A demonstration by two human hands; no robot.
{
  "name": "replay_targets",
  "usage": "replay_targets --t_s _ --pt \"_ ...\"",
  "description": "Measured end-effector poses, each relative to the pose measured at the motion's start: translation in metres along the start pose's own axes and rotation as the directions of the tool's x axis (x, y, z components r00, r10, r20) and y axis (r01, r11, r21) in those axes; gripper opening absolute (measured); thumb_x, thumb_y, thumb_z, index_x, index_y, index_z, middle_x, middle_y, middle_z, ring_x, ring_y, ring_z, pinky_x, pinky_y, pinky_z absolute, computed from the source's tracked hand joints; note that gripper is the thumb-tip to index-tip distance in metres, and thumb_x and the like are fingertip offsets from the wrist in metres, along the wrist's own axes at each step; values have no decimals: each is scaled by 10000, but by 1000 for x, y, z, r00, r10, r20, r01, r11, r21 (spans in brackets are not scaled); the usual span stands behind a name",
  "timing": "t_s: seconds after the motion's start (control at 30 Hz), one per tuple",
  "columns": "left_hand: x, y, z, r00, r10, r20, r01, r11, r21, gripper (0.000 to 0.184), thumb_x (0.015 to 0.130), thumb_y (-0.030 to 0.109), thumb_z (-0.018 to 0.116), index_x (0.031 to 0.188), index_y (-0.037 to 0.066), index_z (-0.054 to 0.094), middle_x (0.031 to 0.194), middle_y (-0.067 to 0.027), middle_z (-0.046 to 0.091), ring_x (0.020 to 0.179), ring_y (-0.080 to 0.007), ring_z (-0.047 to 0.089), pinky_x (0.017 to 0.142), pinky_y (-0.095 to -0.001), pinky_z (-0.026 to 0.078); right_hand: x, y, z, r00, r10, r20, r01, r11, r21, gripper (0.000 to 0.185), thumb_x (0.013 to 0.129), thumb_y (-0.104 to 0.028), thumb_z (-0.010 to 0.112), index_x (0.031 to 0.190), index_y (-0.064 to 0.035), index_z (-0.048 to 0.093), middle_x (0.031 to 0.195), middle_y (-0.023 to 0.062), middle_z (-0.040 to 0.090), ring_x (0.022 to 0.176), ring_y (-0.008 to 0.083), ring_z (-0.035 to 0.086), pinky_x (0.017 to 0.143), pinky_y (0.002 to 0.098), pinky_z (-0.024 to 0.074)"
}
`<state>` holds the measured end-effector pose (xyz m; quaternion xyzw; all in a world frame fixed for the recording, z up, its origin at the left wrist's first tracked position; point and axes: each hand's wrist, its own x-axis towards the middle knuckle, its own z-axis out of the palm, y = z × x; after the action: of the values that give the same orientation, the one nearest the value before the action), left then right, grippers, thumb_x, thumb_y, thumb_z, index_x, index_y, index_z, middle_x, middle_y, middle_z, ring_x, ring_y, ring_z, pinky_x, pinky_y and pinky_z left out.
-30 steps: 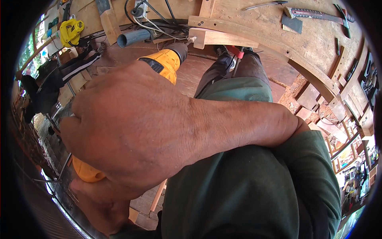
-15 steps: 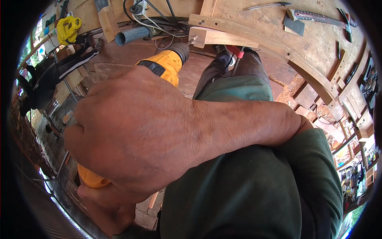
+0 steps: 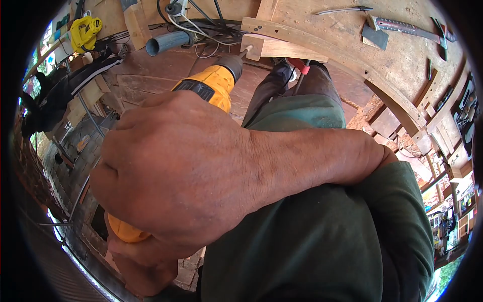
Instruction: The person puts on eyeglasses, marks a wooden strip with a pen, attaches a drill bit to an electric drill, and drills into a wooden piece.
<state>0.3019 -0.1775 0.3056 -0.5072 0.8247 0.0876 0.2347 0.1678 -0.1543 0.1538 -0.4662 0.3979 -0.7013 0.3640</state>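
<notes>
An orange-yellow power drill (image 3: 217, 82) points away from me, up toward the bench edge. Its bit (image 3: 246, 52) meets the end of a pale wood block (image 3: 255, 47), which sits at the bench edge; how deep the bit is cannot be seen. My right hand (image 3: 171, 161) reaches across from the right and is closed over the drill's body, hiding most of it. Below it, at the drill's rear and handle end, my left hand (image 3: 143, 264) is closed too, its fingers partly hidden.
A curved wooden rail (image 3: 322, 43) runs along the bench edge, with a red clamp part (image 3: 299, 65) below. On the bench lie a utility knife (image 3: 402, 26), cables (image 3: 201, 30), a grey pipe (image 3: 167, 44) and a yellow power tool (image 3: 84, 34). My legs are under the bench edge.
Both hands and the drill have shifted slightly right, a little closer to the wood block. The bit stays at the block's end, and both hands keep their grip.
</notes>
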Motion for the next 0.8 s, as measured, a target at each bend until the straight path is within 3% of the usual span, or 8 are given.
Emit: replay_targets --t_s 0.8 --pt "1 2 -4 996 -86 29 87 994 -60 446 781 160 796 1103 -57 575 1049 -154 629 997 -232 613 883 -348 457 8 6 2 999 21 -38 -18 998 63 387 706 -395 731 692 -13 669 629 149 632 674 330 694 612 436 551"
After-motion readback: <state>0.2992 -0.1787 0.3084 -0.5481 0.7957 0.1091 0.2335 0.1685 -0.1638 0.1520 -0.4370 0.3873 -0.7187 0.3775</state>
